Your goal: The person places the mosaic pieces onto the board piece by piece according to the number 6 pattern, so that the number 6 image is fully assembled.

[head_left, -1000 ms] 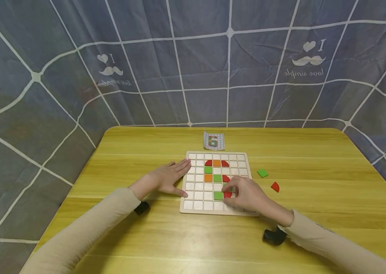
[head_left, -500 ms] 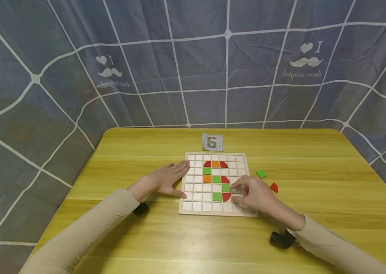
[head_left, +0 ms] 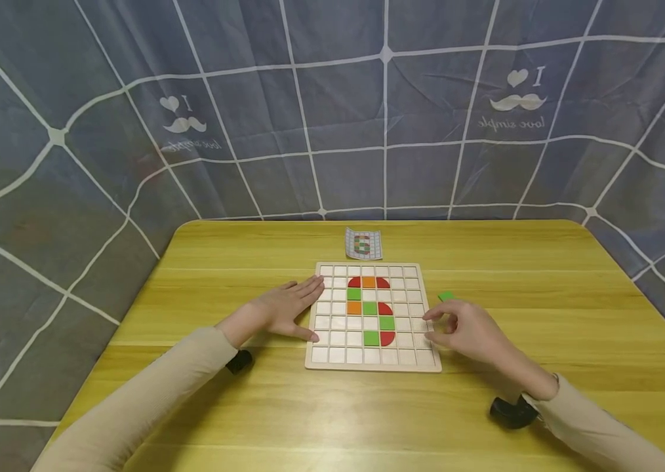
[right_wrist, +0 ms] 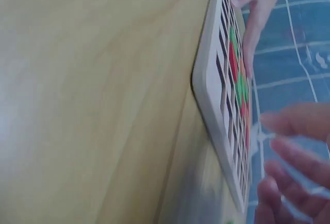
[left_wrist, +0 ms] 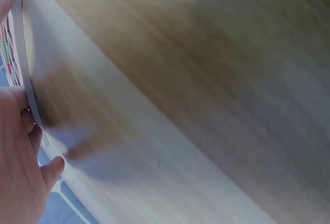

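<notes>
A wooden grid board point(head_left: 337, 356) lies on the table with red quarter-circle, orange square and green square pieces in its cells. My left hand point(head_left: 285, 309) rests along the board's left edge, fingers straight and thumb spread. Just off the right edge is my right hand point(head_left: 474, 333), thumb and index finger apart with nothing between them. Its fingers also show beside the board in the right wrist view. A loose green square tile point(head_left: 445, 296) lies just behind that hand. The loose red quarter-circle piece is hidden by the right hand now.
A small patterned card point(head_left: 363, 244) with a matching coloured grid lies behind the board. The wooden table point(head_left: 332, 419) ends at a grey curtain point(head_left: 344, 118) with white lines. Black wrist devices point(head_left: 512, 413) sit under both forearms.
My right hand has let go at the lower right coloured pieces and moved right, past the board's edge, uncovering a green square and a red quarter-circle. My left hand stays put.
</notes>
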The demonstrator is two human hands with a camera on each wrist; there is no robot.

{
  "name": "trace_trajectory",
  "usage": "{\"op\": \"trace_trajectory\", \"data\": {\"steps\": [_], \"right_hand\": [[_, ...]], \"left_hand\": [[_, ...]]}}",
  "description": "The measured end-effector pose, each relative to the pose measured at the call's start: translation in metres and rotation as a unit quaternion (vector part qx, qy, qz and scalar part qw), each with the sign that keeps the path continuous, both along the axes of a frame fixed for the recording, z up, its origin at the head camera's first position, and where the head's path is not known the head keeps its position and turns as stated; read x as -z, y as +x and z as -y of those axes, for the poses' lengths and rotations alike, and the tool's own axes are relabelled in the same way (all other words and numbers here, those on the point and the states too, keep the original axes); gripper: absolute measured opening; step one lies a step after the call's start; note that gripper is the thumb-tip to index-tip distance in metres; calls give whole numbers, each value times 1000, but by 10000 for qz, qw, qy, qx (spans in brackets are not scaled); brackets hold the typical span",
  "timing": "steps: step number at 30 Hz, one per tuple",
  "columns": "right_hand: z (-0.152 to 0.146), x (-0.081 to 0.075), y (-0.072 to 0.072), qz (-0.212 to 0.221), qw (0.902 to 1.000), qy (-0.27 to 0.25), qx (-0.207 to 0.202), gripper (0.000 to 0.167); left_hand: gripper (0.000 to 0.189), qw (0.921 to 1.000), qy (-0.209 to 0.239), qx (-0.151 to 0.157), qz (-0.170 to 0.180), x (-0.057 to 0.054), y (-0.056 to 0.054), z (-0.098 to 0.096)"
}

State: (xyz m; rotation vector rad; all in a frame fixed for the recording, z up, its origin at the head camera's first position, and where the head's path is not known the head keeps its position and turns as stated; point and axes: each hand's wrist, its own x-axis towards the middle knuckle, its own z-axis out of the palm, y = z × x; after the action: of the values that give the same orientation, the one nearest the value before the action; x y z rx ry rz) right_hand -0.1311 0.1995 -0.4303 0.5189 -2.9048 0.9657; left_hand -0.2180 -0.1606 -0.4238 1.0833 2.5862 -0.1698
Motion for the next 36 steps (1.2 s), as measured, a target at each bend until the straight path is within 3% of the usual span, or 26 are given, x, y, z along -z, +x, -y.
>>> {"op": "trace_trajectory", "data": {"steps": [8,20,36], "right_hand": [[-28,2,-1,-203,9987,398,-259,30],[-64,-3,-4,-27,9967,794,184,37],[-71,-2,-8,294,9929,923,691,47]], "left_hand": [[105,10000,62,-13,15,-1,0,1],[104,10000,34,-32,64,-3,1,0],[104,10000,21,-27,77,-3,1,1]]}}
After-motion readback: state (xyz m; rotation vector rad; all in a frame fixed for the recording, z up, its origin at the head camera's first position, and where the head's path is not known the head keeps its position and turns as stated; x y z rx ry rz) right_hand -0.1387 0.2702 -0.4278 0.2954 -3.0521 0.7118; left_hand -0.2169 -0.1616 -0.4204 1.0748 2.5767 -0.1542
